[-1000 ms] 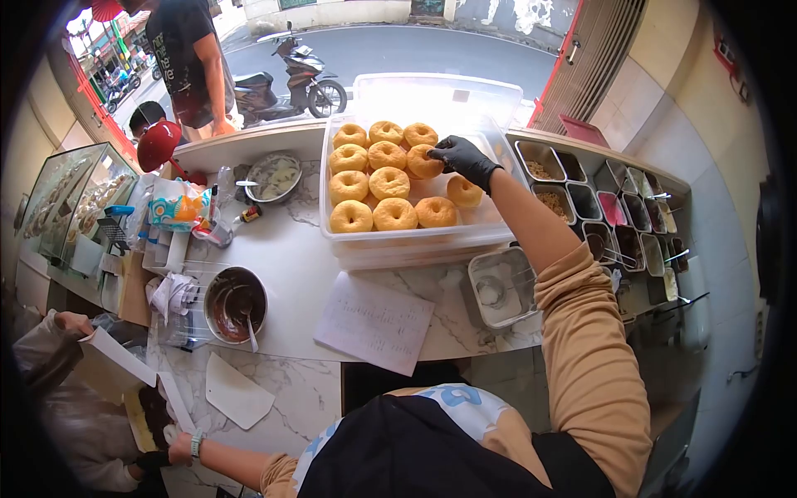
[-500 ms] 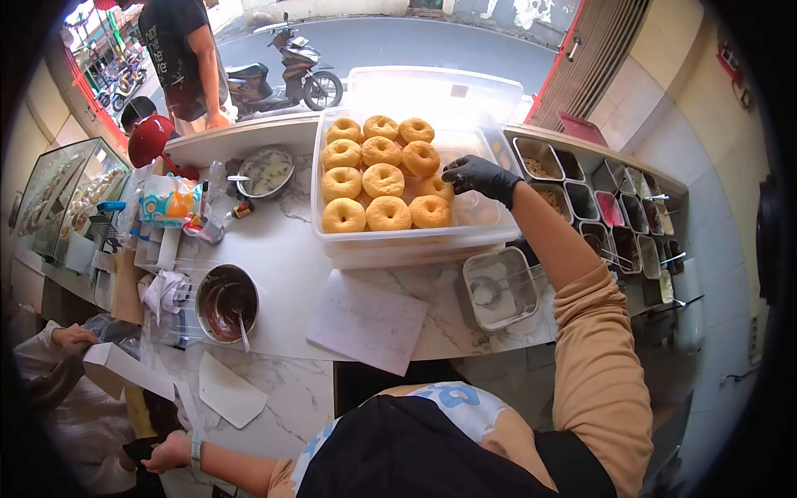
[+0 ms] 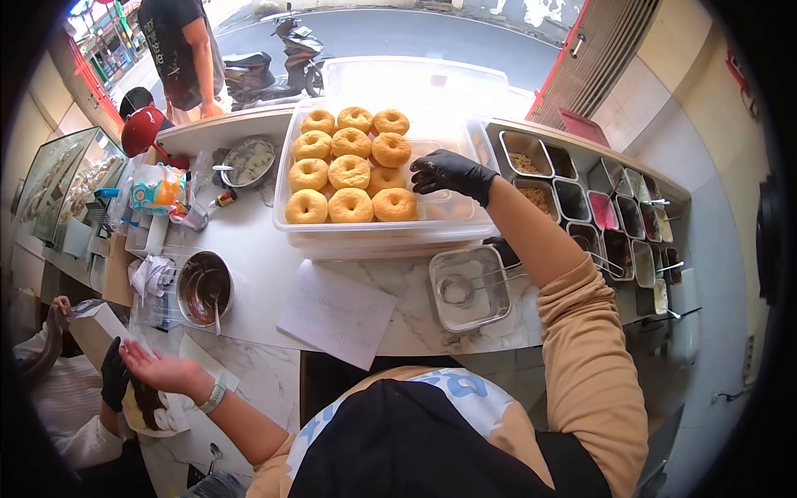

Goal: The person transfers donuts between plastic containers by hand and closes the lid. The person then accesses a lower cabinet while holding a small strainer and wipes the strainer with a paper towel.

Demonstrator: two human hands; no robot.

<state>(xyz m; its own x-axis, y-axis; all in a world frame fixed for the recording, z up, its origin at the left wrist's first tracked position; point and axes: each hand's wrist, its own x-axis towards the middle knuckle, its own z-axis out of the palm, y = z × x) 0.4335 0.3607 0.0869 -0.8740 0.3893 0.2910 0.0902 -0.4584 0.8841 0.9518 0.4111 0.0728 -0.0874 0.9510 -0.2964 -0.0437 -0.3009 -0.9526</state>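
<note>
Now the gloved right hand (image 3: 452, 176) hangs over the clear box (image 3: 374, 230).
Its fingers curl beside the doughnuts (image 3: 349, 181) on the box's left; whether they pinch anything cannot be told. Well left of the box, the bare left hand (image 3: 166, 373) is spread palm-up near a co-worker's gloved hand (image 3: 114, 378).

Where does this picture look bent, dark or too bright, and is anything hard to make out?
Head view: the counter looks bowed and the corners go black; head view: the doughnuts show clearly, but glare nearly bleaches the clear lid behind them; head view: the writing on the paper is too faint to read.
</note>
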